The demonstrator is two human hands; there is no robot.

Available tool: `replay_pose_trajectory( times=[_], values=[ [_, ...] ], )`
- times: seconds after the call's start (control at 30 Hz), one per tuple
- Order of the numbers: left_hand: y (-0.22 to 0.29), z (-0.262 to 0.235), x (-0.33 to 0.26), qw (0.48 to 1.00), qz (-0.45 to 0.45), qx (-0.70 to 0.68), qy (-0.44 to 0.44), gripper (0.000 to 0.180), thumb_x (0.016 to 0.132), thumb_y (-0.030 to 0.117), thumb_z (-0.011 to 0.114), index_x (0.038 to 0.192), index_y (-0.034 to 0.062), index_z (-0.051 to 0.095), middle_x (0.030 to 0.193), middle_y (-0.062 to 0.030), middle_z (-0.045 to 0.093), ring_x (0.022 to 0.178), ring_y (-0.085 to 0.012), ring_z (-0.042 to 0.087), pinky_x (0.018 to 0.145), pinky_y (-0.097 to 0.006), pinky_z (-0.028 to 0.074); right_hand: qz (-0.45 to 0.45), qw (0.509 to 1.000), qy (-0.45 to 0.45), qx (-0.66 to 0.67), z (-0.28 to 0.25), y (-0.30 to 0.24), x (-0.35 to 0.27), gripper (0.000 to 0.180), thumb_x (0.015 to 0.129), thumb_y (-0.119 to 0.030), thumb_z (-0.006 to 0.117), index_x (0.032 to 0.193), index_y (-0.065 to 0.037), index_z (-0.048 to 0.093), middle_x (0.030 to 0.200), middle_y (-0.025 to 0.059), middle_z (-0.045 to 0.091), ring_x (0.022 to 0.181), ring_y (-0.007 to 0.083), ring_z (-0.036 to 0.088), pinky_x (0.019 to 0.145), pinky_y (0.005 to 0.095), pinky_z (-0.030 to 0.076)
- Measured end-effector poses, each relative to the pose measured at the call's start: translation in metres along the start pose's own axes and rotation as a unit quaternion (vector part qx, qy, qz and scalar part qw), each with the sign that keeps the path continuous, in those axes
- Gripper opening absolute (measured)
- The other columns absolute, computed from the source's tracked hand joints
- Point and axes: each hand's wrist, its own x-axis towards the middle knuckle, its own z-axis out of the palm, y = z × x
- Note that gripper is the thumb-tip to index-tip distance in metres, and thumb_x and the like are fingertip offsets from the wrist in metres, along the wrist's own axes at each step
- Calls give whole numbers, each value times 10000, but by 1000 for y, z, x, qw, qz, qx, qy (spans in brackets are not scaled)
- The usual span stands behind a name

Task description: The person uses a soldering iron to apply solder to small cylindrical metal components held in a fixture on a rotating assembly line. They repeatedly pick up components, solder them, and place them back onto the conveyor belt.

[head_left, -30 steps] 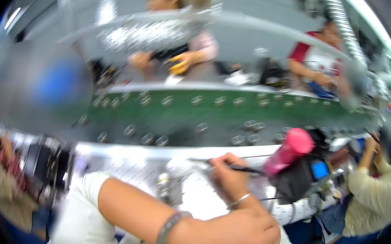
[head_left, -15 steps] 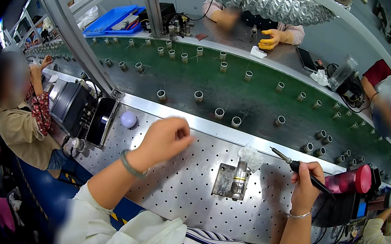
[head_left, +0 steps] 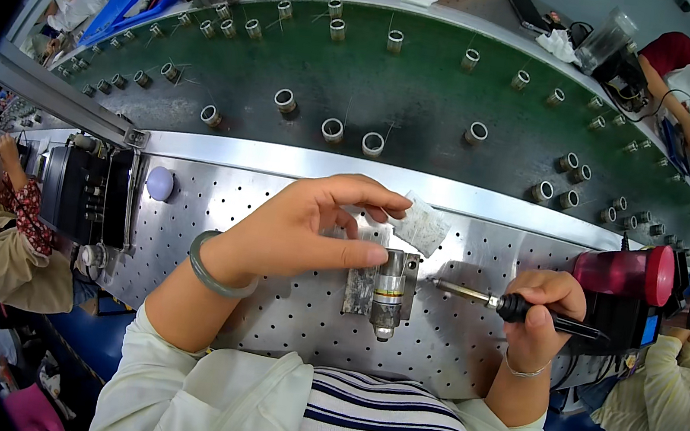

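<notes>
In my right hand (head_left: 543, 316) is a soldering iron (head_left: 516, 308), gripped by its black handle. Its metal tip points left, a little right of a small metal fixture block (head_left: 360, 286). On that block lies a silvery metal cylinder (head_left: 388, 295) with a yellow band, its narrow end toward me. My left hand (head_left: 300, 223) hovers at the far end of the cylinder, fingers and thumb apart. The thumb tip is beside the cylinder's top; whether it touches I cannot tell. A crumpled, smudged white wipe (head_left: 422, 226) lies just beyond the left fingertips.
Past the metal ledge runs a green conveyor belt (head_left: 296, 61) carrying many small metal rings (head_left: 332, 130). On the perforated bench (head_left: 279, 316) sit a purple ball (head_left: 160, 183) and, at right, a pink jar (head_left: 625, 274) by a black soldering station (head_left: 622, 326). Co-workers sit on both sides and opposite.
My left hand has moved to the cylinder, and its fingers have opened out. The soldering iron has come lower, its tip nearer the fixture block. The view has tilted downward and shifted.
</notes>
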Motion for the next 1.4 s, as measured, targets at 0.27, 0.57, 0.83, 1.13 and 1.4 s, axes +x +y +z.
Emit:
replay_pose_trajectory(
  times=[0.27, 0.57, 0.83, 1.13, 1.4],
  values=[
    [-11, 8, 1, 964, -145, -206, -82, 534, 764, -3, 705, 1266, -24, 524, 1191, -151, 588, 1096, -192, 556, 872, -302, 468, 22, 998, -61, -5, 0, 4, -1, 157, 732, -14, 715, 824, 61, 611, 687, 128, 609, 518, 162, 586, 484, 234, 455],
    [-18, 19, 1, 981, -34, -192, -19, 255, 693, -98, 715, 931, -11, 681, 1045, -151, 603, 967, -203, 585, 838, -280, 482, 45, 997, -65, -7, -1, 6, -4, 189, 694, -21, 747, 813, 58, 623, 680, 126, 622, 535, 173, 590, 502, 241, 443],
    [-20, 15, 2, 984, -36, -167, -50, 175, 664, -95, 737, 790, 22, 703, 1066, -159, 589, 965, -208, 576, 867, -295, 468, 32, 997, -71, -21, -3, 8, -4, 202, 687, -24, 754, 813, 62, 622, 678, 129, 624, 538, 177, 577, 499, 250, 430],
    [-31, 8, 3, 984, 14, -159, -76, 179, 642, -77, 767, 768, 37, 712, 1085, -177, 585, 1039, -244, 571, 970, -349, 416, -2, 994, -102, -28, -5, 11, -1, 225, 672, -23, 768, 817, 61, 618, 676, 132, 626, 530, 184, 571, 502, 258, 439],
    [-32, 8, 3, 984, 17, -158, -81, 181, 640, -64, 781, 768, 47, 716, 1096, -176, 582, 1045, -247, 570, 967, -355, 418, -13, 992, -116, -42, -8, 13, 0, 246, 658, -27, 777, 826, 65, 623, 690, 145, 635, 539, 195, 584, 508, 259, 449]
  ],
)
